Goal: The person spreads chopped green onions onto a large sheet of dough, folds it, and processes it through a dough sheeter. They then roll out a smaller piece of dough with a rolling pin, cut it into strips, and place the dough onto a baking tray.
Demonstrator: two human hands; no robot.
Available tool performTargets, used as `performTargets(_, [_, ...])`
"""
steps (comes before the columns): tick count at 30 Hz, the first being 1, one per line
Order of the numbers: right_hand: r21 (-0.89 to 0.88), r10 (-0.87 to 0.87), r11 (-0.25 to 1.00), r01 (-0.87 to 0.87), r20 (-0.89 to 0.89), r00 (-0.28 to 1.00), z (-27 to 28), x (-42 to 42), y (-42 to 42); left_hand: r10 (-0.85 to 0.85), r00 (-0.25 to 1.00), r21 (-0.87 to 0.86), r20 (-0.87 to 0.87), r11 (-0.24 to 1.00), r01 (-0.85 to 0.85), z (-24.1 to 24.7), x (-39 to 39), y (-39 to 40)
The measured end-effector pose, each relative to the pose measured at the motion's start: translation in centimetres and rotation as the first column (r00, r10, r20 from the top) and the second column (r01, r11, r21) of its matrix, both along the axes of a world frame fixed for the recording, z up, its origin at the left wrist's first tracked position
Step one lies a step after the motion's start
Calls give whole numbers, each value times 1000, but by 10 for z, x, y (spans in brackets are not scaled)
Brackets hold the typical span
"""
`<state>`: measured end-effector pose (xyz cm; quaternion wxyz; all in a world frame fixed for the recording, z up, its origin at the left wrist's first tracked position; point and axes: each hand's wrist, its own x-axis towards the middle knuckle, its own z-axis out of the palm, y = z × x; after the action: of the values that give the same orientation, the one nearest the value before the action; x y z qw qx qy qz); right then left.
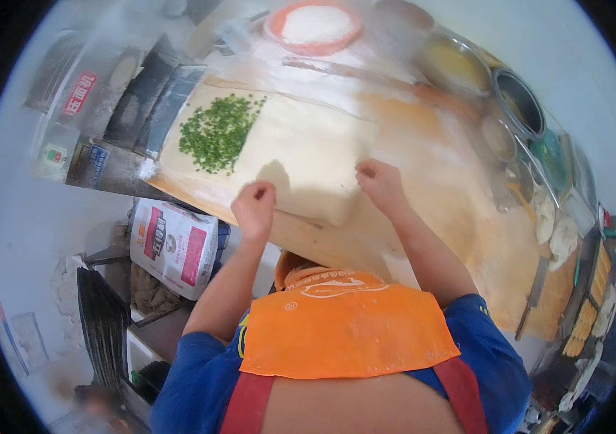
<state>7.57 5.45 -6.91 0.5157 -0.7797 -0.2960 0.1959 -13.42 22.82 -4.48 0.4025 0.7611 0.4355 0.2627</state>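
A wide sheet of dough [308, 146] lies on the wooden work table [427, 238]. Chopped green onions [218, 133] cover its left part. My left hand [255, 203] is curled above the sheet's near edge, right of and below the greens; whether its fingers hold anything cannot be told. By the sheet's right edge is my right hand [378, 182], thumb and fingertips drawn together; the dough corner is close to it, but a grip on it cannot be made out. A long rolling pin [340, 68] rests behind the sheet.
At the back stands a pink bowl of white flour [318, 24]. A metal bowl with yellow liquid [457, 62] and a dark pot [519, 103] are at the back right. A long blade-like tool [533, 290] lies at the right. Below the table's left edge is a printed sack [174, 247].
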Motion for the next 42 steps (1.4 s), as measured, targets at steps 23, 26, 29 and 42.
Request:
performTargets(23, [45, -274, 941, 337, -485, 830, 29, 99, 142, -895, 443, 254, 43, 439, 862, -44, 52, -26])
performTargets(26, [100, -121, 977, 187, -461, 879, 78, 71, 209, -561, 763, -436, 320, 628, 645, 25, 22, 36])
performTargets(29, [177, -19, 976, 129, -516, 857, 106, 44, 298, -167, 778, -467, 606, 717, 518, 25, -27, 99])
performTargets(42, [-399, 396, 875, -275, 262, 880, 15, 20, 499, 706, 683, -679, 185, 594, -431, -18, -130, 236])
